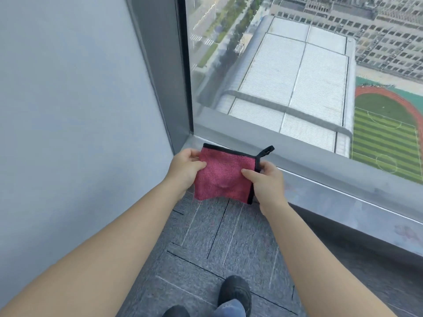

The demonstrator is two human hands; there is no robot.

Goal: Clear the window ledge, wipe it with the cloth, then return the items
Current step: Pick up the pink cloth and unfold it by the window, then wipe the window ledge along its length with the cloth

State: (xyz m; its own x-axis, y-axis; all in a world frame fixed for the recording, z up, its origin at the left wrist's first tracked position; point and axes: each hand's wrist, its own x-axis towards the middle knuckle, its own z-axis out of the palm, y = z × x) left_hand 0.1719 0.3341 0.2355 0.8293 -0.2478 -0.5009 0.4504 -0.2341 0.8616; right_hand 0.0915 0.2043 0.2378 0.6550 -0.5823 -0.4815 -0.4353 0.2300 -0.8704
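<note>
Two hands, left hand (186,169) and right hand (266,180), each grip pinching the fuzzy pink black-edged square cloth (223,177) near the smooth grey ledge (343,193).

The cloth (225,177) hangs between the left hand (186,171) and right hand (265,181), near the ledge (332,193), wall (68,110) at left.

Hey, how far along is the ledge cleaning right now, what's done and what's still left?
Done: the visible stretch of window ledge has no items on it, so clearing looks finished there. In hand: the left hand and right hand hold the pink cloth spread in the air near the ledge's corner, not pressed on it. Left: wiping the ledge and returning the items, which are out of view.
</note>
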